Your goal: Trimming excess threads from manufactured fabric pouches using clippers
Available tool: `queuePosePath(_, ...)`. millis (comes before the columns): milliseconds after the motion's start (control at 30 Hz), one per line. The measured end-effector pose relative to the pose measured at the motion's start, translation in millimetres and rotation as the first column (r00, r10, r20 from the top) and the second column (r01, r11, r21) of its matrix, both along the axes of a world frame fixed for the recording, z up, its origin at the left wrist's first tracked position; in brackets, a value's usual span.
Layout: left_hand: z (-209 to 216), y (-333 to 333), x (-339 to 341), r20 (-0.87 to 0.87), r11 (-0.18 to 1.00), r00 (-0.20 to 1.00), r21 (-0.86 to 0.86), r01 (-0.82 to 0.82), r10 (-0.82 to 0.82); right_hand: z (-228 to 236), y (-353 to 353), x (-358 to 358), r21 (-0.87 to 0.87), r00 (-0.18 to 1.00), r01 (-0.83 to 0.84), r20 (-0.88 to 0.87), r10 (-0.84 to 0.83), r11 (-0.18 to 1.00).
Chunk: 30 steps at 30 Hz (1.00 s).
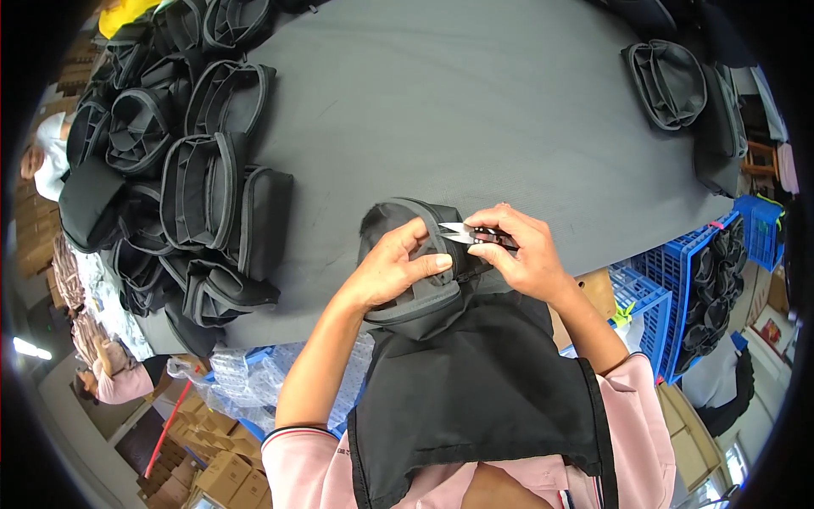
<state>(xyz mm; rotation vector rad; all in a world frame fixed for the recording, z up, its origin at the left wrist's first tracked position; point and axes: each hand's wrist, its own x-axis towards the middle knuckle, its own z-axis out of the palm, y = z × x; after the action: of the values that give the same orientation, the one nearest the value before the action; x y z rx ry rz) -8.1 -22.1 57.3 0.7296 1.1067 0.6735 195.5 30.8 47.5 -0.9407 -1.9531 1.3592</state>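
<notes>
A black fabric pouch with grey-bound edges stands at the table's near edge, in front of my body. My left hand is closed on its rim, the fingers inside and the thumb over the edge. In my right hand is a pair of thread snips with dark handles, pinched between thumb and fingers. The bright blades point left and meet the pouch's bound edge, slightly apart at the tips. Whether a thread lies between them is too small to tell.
Many similar pouches are heaped along the table's left side. Another open pouch lies at the far right. Blue crates holding more pouches stand beside the table on the right. Clear plastic wrap and cardboard boxes sit lower left.
</notes>
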Motion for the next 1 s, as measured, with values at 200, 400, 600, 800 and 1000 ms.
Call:
queuePosePath(200, -0.3, -3.6, -1.6, 0.053, 0.998, 0.999, -0.059, 0.007, -0.003, 11.9, 7.6, -3.3, 0.345, 0.992, -0.045, 0.124, 0.002, 0.938)
queuePosePath(400, -0.1, -4.3, -1.6, 0.098, 0.999, 0.995, -0.033, -0.012, 0.015, 18.8, 1.7, 3.6, 0.287, 0.994, 0.064, 0.072, -0.088, 0.956)
queuePosePath(600, 1.5, -2.5, -2.8, 0.101, 0.998, 0.994, -0.054, 0.045, -0.039, 22.4, 8.5, 3.3, 0.349, 0.984, -0.068, 0.180, 0.004, 0.935)
queuePosePath(800, 2.5, 0.4, -2.7, 0.120, 0.997, 0.990, -0.012, 0.076, -0.074, 28.8, 22.6, 7.1, 0.451, 0.989, -0.075, 0.148, 0.008, 0.889)
queuePosePath(1000, 0.6, -1.0, -4.2, 0.137, 0.993, 0.986, -0.059, 0.106, -0.098, 32.9, 33.2, 9.2, 0.415, 0.954, -0.271, 0.239, 0.183, 0.869)
